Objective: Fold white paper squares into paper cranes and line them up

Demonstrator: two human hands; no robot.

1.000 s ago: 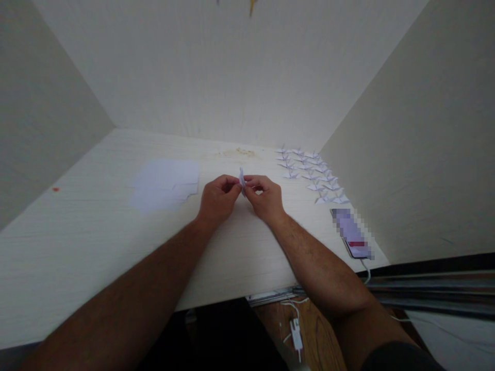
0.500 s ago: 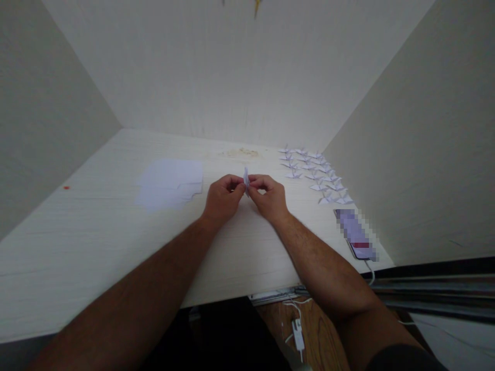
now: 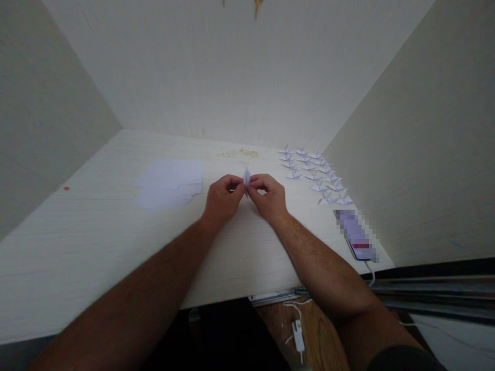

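Note:
Between my two hands stands a small folded piece of white paper (image 3: pixel 246 176), upright and pointed at the top. My left hand (image 3: pixel 224 198) pinches it from the left with thumb and forefinger. From the other side my right hand (image 3: pixel 268 197) grips it the same way. The fingertips cover its middle, so the folds there are hidden. To the right, several white paper cranes (image 3: pixel 309 167) sit in rows on the white table (image 3: pixel 240 263).
Loose sheets of white paper (image 3: pixel 170 175) lie left of my hands. A phone (image 3: pixel 353 234) with a white cable (image 3: pixel 370 273) rests near the table's right edge. Walls (image 3: pixel 232 77) enclose the back and sides. A white power strip (image 3: pixel 297 335) is on the floor below.
The folded paper has turned or spread slightly between my fingers and shows a broader face. Both hands stay in almost the same place.

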